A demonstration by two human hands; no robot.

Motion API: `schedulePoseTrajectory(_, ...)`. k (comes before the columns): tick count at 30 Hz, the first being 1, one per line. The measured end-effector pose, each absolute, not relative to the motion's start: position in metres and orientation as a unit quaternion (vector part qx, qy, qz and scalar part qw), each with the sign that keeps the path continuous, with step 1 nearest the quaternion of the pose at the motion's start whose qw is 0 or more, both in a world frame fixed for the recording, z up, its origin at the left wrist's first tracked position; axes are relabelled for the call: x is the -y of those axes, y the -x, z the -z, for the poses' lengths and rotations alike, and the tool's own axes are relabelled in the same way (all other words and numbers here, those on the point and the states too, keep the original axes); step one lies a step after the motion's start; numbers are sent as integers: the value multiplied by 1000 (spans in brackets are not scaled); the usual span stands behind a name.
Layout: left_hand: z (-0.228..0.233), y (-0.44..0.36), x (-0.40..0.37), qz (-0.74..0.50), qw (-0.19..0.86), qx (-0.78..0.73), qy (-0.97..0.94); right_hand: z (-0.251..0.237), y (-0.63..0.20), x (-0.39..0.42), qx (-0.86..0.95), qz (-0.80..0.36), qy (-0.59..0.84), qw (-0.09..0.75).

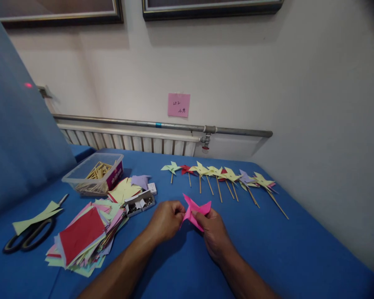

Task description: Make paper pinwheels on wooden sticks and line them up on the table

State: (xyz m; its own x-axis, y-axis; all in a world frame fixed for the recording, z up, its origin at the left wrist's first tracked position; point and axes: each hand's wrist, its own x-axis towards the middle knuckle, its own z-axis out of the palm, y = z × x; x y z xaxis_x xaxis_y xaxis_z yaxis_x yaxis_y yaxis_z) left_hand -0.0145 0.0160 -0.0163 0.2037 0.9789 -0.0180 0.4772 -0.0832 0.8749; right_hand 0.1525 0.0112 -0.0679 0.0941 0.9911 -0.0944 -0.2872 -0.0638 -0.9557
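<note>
Blue desk [268,249] carries finished pinwheels [224,176]. My left hand [166,220] and right hand [213,230] pinch the pink paper pinwheel [195,211], fingers clenched to hold its folds.

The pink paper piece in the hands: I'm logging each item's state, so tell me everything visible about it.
The pink paper piece looks like thin, bright pink craft paper folded into a pinwheel-like shape with pointed flaps. No stick is visible on it. It is held just above the blue table, tilted, between the left hand, pinching its left side, and the right hand, gripping its lower right. It sits in front of the row of finished pinwheels.
</note>
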Motion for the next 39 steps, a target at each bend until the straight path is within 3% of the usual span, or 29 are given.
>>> schedulePoseTrajectory(19, 16, 27, -20, -241, 403, -534, -702, 52, -164, -16, 402, -539, 474, 569)
schedulePoseTrajectory(29, 25, 21, -34, -381, 523, -558, -519, 55, -160, -15, 326, -577, 455, 596)
schedulePoseTrajectory(39, 31, 13, -34, -474, 616, -489, -396, 69, -126, 15, 555, -487, 502, 451)
